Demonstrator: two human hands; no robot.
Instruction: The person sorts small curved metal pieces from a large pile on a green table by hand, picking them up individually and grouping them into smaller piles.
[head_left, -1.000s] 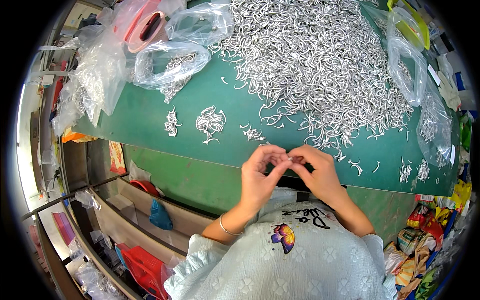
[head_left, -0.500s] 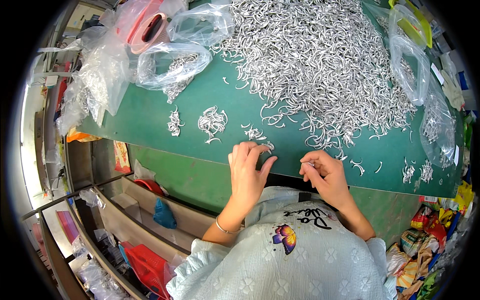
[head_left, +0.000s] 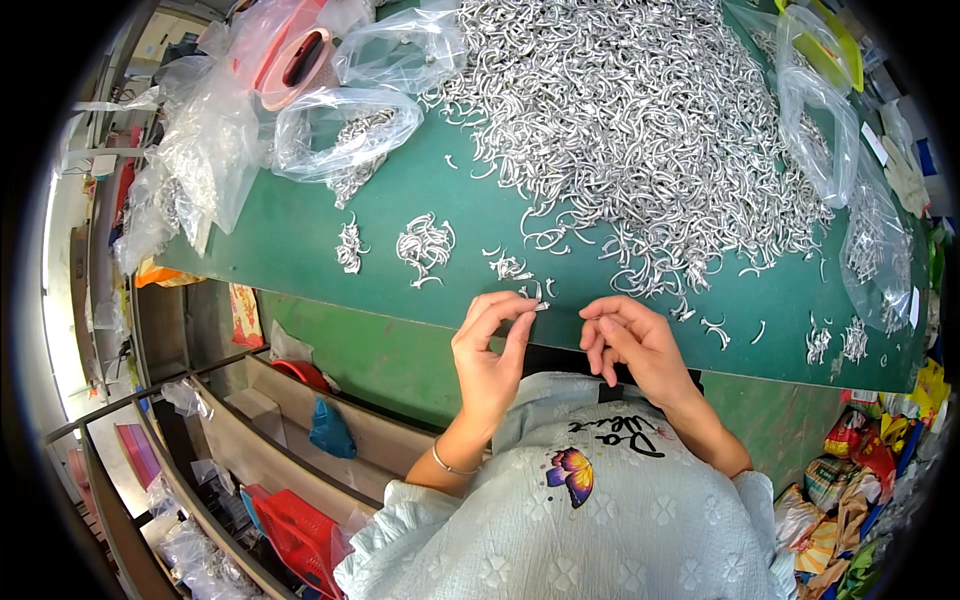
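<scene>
A large heap of small curved silver metal pieces [head_left: 620, 110] covers the far middle of the green table [head_left: 300, 240]. At the table's near edge, my left hand [head_left: 488, 350] pinches one small silver piece [head_left: 542, 306] between thumb and fingertips. A few loose pieces lie just beyond those fingertips, beside a small cluster [head_left: 510, 267]. My right hand [head_left: 640, 345] hovers a short way to the right, its fingers loosely bent and apart, with nothing visible in them. Further left on the table sit two more small piles, a rounder one [head_left: 425, 245] and a narrower one [head_left: 349, 247].
Clear plastic bags [head_left: 345, 135], some with silver pieces inside, lie at the left and right ends of the table. A pink container [head_left: 300, 70] stands at the back left. Below left are shelves with a red basket [head_left: 295, 535]; colourful packets [head_left: 830, 480] are piled lower right.
My right hand has moved slightly left, its fingers loosened from a pinch on a small piece. My left hand has shifted slightly, its thumb now closer to its fingers on a silver piece.
</scene>
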